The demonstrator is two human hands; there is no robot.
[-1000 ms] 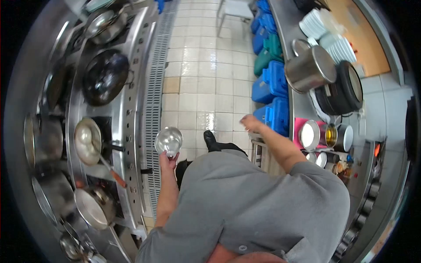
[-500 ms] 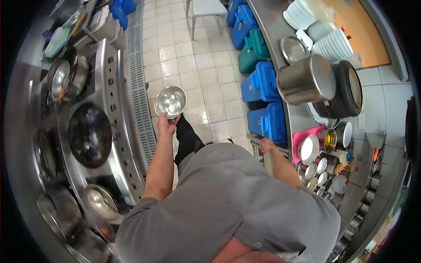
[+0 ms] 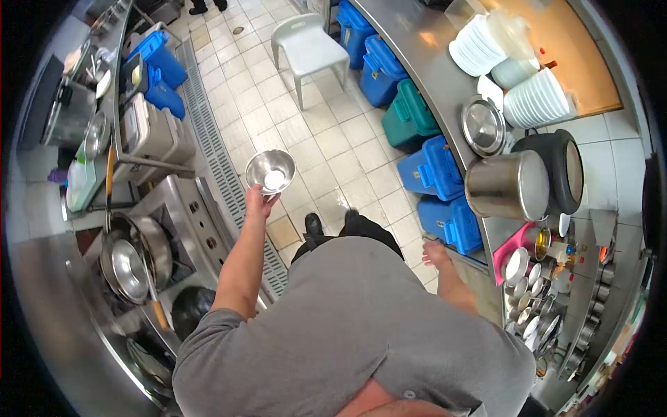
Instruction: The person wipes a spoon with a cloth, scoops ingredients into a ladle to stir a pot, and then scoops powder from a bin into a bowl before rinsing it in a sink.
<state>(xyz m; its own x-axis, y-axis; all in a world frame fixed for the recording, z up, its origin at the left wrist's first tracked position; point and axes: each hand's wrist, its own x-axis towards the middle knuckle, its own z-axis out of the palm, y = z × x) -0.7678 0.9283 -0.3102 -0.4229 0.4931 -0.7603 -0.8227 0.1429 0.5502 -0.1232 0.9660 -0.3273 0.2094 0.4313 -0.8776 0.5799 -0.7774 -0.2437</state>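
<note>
A shiny metal bowl (image 3: 258, 167) is in my left hand (image 3: 260, 201), held out over the tiled floor. My fingers grip its near rim, and the inside of the bowl faces up. On the other side of my body, my right hand (image 3: 436, 254) hangs with its fingers loosely apart and nothing in them. Close to that hand is a blue lidded bin (image 3: 462, 226) below the steel counter (image 3: 445, 90).
On the left stand a stove (image 3: 198, 212) and a wok (image 3: 163, 250) with a ladle. A white chair (image 3: 313, 52) stands ahead. The right counter bears stacked plates (image 3: 535, 97), a large pot (image 3: 504, 187) and several small containers. Another person's feet (image 3: 208, 7) show at the top.
I have moved forward along the aisle and my view has turned. My right hand has come away from the counter's lower side. The bowl stays in my left hand.
</note>
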